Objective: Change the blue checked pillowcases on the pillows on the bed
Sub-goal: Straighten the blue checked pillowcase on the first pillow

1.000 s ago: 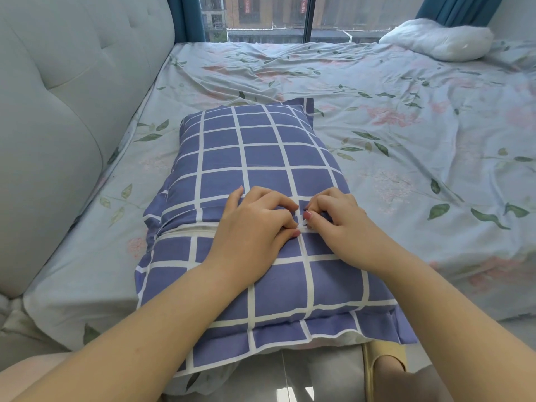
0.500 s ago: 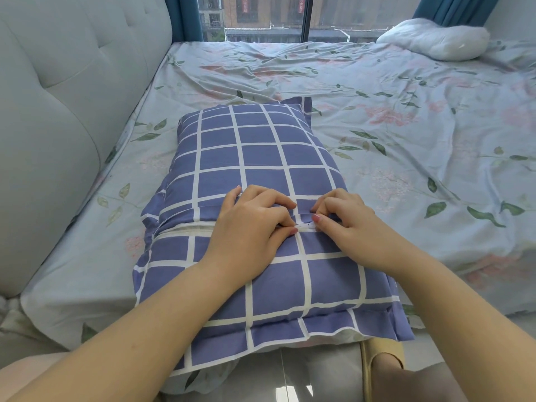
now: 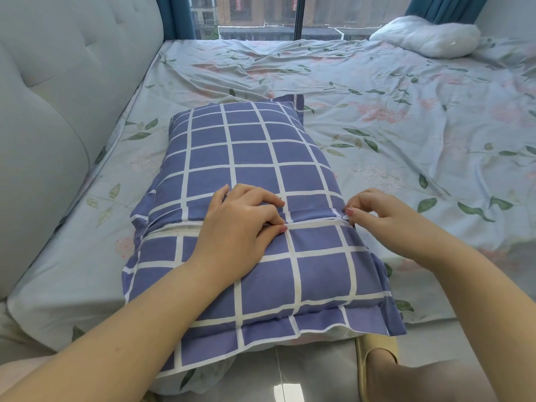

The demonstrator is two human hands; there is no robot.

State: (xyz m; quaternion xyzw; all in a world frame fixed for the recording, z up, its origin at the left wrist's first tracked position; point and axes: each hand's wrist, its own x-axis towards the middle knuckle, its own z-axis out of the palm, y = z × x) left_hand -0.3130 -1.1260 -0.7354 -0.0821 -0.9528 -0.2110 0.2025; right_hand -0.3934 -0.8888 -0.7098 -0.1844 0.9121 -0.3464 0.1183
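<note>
- A blue checked pillowcase (image 3: 255, 158) covers a pillow that lies lengthwise on the bed (image 3: 406, 140), its near end overhanging the bed's edge at 6 o'clock.
- A seam opening runs across the pillowcase from 9 to 3 o'clock, nearer its close end. The white inner pillow (image 3: 174, 227) shows through the gap at the 9 o'clock side.
- The left hand (image 3: 240, 224) rests on the middle of the pillow, fingers curled, its fingertips pinching the cloth at the opening.
- The right hand (image 3: 377, 216) lies at 3 o'clock of the left hand, apart from it, at the pillow's side edge. Thumb and fingers pinch the end of the seam; what small part they hold cannot be told.
- A padded grey headboard (image 3: 58, 111) stands along the bed at 9 o'clock, close beside the pillow.
- A bare white pillow (image 3: 426, 36) lies on the far corner of the bed at 1 o'clock, well apart.
- A window (image 3: 261, 15) with teal curtains (image 3: 174, 13) is at 12 o'clock.
- A yellow slipper (image 3: 374, 355) shows on the floor at 5 o'clock.
</note>
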